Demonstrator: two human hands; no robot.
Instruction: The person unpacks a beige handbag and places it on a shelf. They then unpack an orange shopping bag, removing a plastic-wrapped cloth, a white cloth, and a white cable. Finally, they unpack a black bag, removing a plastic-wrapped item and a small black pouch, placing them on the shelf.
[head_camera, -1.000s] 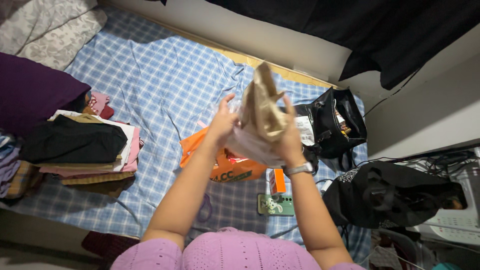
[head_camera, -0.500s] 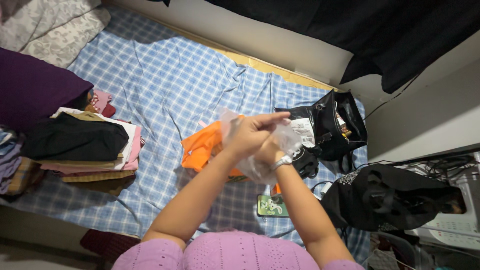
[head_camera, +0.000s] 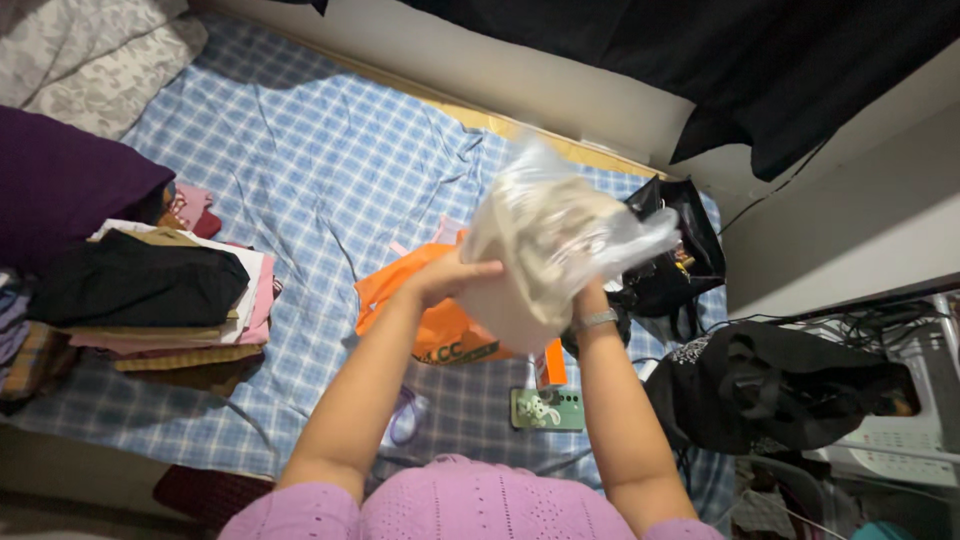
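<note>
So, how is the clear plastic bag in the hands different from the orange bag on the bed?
The clear plastic bag is see-through and shows beige cloth inside; the orange bag is opaque. The clear plastic bag is held up in the air by the left hand and the right hand; the orange bag lies crumpled on the blue checked sheet, untouched. Both are soft and wrinkled.

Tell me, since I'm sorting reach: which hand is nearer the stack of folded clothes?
Left. The left hand is on the clear bag's side facing the stack of folded clothes; the right hand is beyond it.
</note>
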